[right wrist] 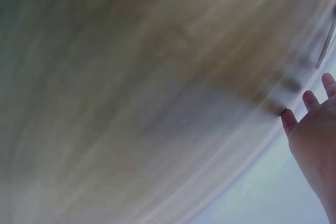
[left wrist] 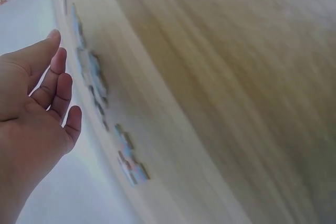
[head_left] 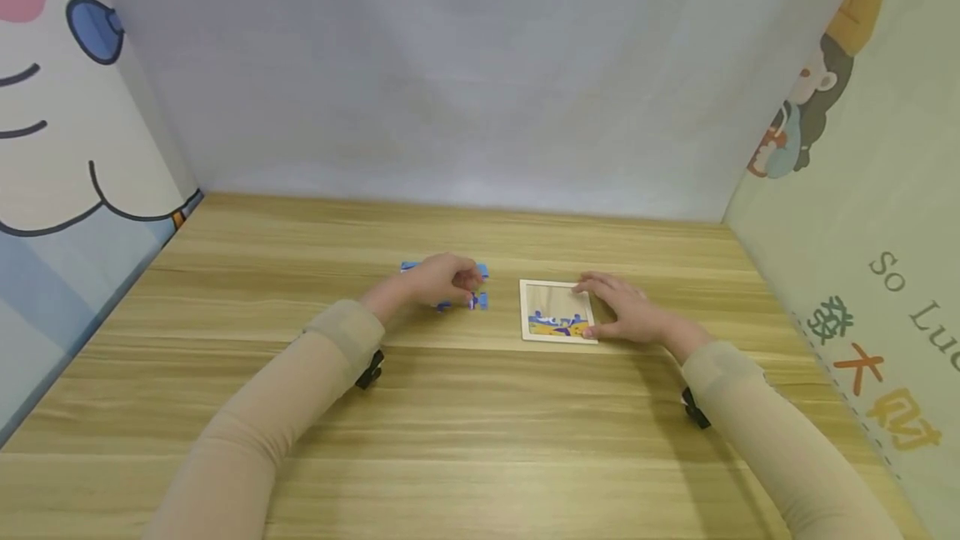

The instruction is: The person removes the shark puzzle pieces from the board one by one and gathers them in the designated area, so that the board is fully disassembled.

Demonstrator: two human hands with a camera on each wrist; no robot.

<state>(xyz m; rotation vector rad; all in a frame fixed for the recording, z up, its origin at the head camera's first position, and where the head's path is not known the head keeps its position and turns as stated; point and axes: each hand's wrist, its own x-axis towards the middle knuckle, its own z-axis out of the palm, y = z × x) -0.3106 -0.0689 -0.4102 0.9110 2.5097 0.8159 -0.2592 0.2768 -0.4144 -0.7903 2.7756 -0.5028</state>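
My left hand (head_left: 446, 277) hovers over loose jigsaw pieces left of the frame, its fingers loosely bent and the thumb close to the index finger. A blue and white jigsaw piece (head_left: 481, 301) shows just below the thumb. In the left wrist view, the left hand (left wrist: 39, 87) has nothing visible between its fingers, and several jigsaw pieces (left wrist: 93, 77) lie past the fingertips. A white-rimmed puzzle tray (head_left: 522, 311) holds joined blue and yellow pieces (head_left: 555, 325) along its near side. My right hand (head_left: 626, 311) rests on the tray's right edge, fingers and thumb spread.
The wood-grain table (head_left: 465, 423) extends around the tray and pieces. A pale curtain (head_left: 465, 82) stands behind its far edge. Printed cloth panels border both sides, the right panel (head_left: 862, 215) bearing drawn figures and lettering.
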